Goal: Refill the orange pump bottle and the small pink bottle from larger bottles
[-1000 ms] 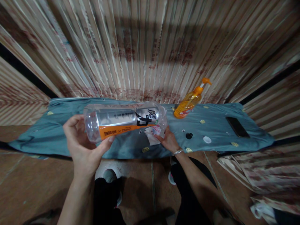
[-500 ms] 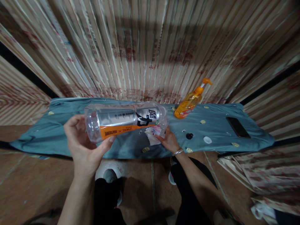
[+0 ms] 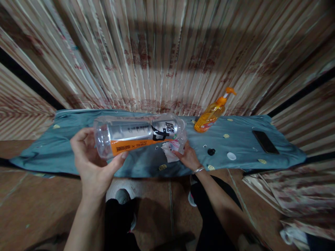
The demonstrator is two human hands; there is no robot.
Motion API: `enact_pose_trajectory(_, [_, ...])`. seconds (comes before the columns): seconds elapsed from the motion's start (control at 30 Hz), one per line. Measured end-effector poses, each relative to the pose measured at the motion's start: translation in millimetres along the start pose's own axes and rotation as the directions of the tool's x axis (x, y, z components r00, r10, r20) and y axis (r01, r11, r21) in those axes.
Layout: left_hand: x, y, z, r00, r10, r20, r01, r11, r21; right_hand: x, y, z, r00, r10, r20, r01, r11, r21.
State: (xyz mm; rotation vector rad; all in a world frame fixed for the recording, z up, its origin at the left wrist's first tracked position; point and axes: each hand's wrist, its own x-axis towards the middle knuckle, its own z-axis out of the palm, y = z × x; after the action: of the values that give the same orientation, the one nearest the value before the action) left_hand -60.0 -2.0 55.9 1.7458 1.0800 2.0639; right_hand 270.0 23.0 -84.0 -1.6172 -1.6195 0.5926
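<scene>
A large clear plastic bottle (image 3: 138,134) with a silver and orange label lies sideways in the air over the cloth-covered table. My left hand (image 3: 95,160) grips its base end at the left, thumb below and fingers behind. At the other end, my right hand (image 3: 188,157), with a bracelet on the wrist, holds a crumpled white tissue (image 3: 170,155) by the bottle's neck. Part of the tissue and some right fingers are hidden behind the clear plastic.
An orange pump bottle (image 3: 209,116) stands at the table's back. Right of my right hand lie a small black cap (image 3: 211,152), a white disc (image 3: 231,156) and a dark phone (image 3: 265,142). A pleated curtain (image 3: 162,59) hangs behind the blue-green cloth (image 3: 65,143).
</scene>
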Motion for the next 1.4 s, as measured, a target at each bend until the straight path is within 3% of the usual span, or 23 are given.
enact_pose_trajectory(0.17, [1.0, -0.1, 1.1, 0.999, 0.034, 0.003, -0.034, 0.999, -0.01, -0.2, -1.7, -1.1, 0.999, 0.04, 0.015, -0.039, 0.999, -0.02])
enact_pose_trajectory(0.37, [-0.8, 0.1, -1.8, 1.0, -0.017, -0.011, 0.017, 0.999, -0.028, -0.1, -4.6, -1.6, 0.998, 0.065, 0.016, -0.065, 0.998, -0.005])
enact_pose_trajectory(0.97, [1.6, -4.1, -1.0, 0.999, 0.054, 0.01, -0.053, 0.998, -0.016, -0.2, -4.7, -1.5, 1.0, 0.014, 0.004, -0.014, 1.0, 0.005])
enact_pose_trajectory(1.4, [2.6, -0.2, 0.0, 1.0, 0.027, 0.005, -0.027, 1.0, 0.005, 0.1, -5.0, -1.9, 0.999, 0.036, -0.003, -0.036, 0.999, -0.005])
